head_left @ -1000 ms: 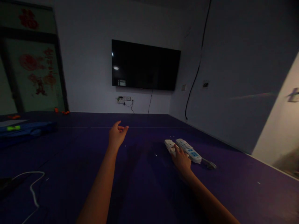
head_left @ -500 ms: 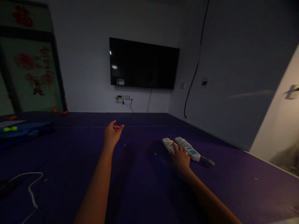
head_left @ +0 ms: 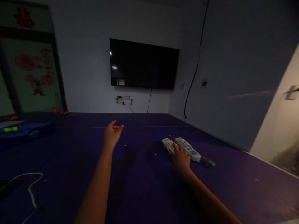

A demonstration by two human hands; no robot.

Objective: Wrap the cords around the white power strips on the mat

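Television hangs dark on back wall | black cable runs down right wall | green item lies on blue cloth | white cord bends, lower left

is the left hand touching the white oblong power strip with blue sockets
Apart. The head view shows a broad stretch of dark purple surface between the left hand and that white power strip.
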